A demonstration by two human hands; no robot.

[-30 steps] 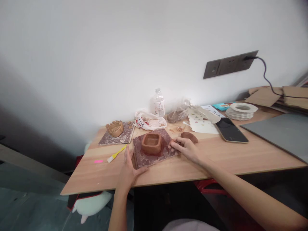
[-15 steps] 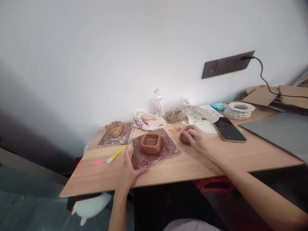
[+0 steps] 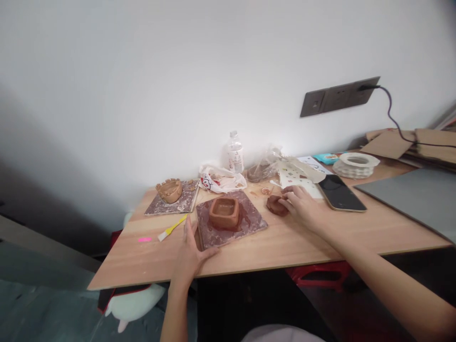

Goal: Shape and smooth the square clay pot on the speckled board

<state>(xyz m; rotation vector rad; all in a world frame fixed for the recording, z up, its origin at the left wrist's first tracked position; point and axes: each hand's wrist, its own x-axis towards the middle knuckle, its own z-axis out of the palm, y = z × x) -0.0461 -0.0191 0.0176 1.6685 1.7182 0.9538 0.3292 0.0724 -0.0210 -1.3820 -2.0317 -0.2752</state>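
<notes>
A square clay pot (image 3: 224,212) sits on a dark stained tile (image 3: 249,223) in the middle of the wooden table (image 3: 285,244). My left hand (image 3: 190,251) grips the tile's near left corner, thumb on its front edge and fingers along its side. My right hand (image 3: 302,205) rests to the right of the tile. Its fingers are curled onto a brown clay lump (image 3: 275,204) and pinch at it.
A second tile (image 3: 185,203) with a crown-shaped clay piece (image 3: 170,190) lies at the left. A yellow brush (image 3: 172,228) and pink scrap (image 3: 145,239) lie near it. Behind are a plastic bag (image 3: 221,180), water bottle (image 3: 235,153), patterned paper (image 3: 297,176), phone (image 3: 341,192) and white ring (image 3: 356,164).
My right hand left the tile's right edge, went back to the clay lump and now pinches it. The left hand has stayed on the tile's corner.
</notes>
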